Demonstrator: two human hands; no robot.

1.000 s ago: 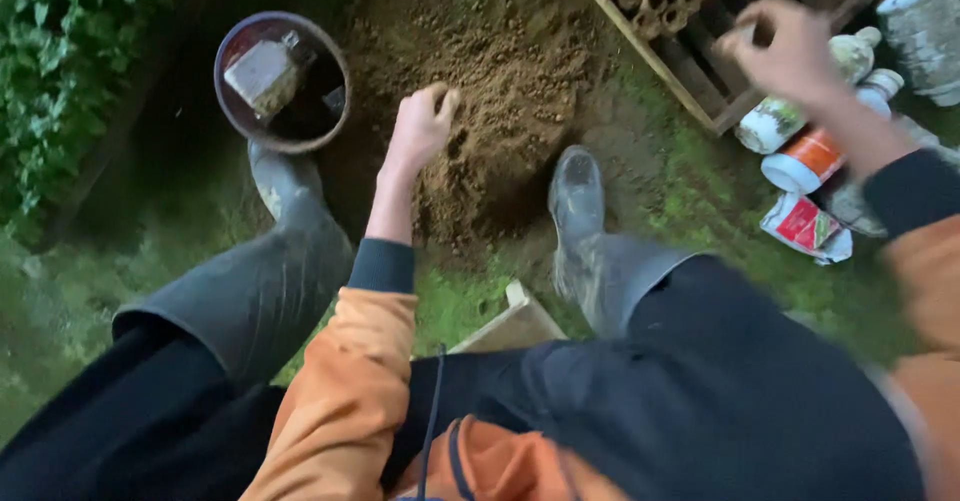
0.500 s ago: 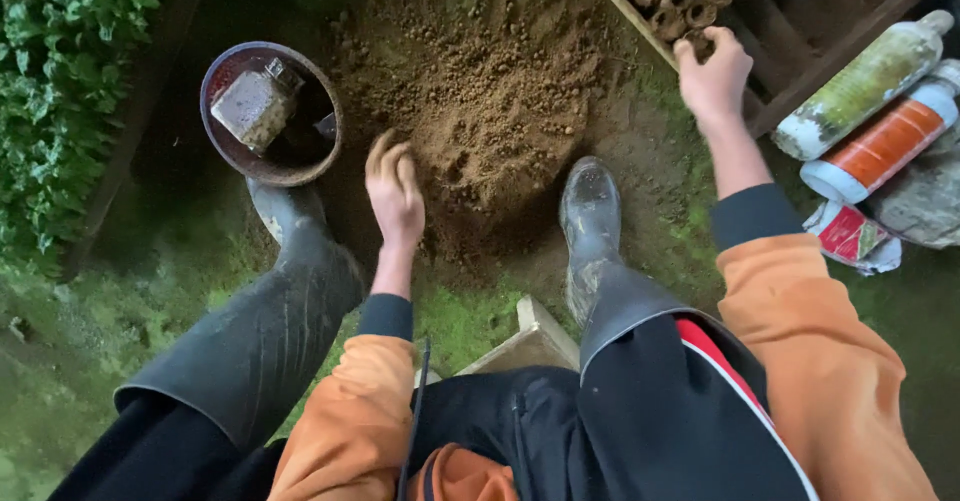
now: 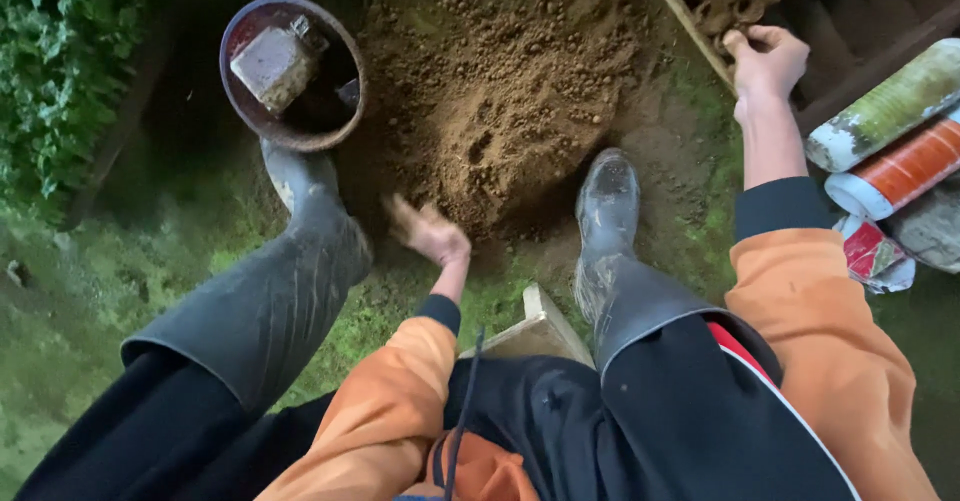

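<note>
Two hands work apart: left hand (image 3: 428,231), blurred, grip unclear, hovers at the near edge of the soil mound (image 3: 500,111); right hand (image 3: 765,59) curls fingers onto the wooden frame (image 3: 690,21).

left hand (image 3: 428,231) hangs low between the knees, fingers loosely curled, blurred. right hand (image 3: 768,59) reaches forward, arm straight, fingers bent in a grip.

Garden: soil mound (image 3: 500,111), grass (image 3: 90,291), ivy (image 3: 60,51).
</note>
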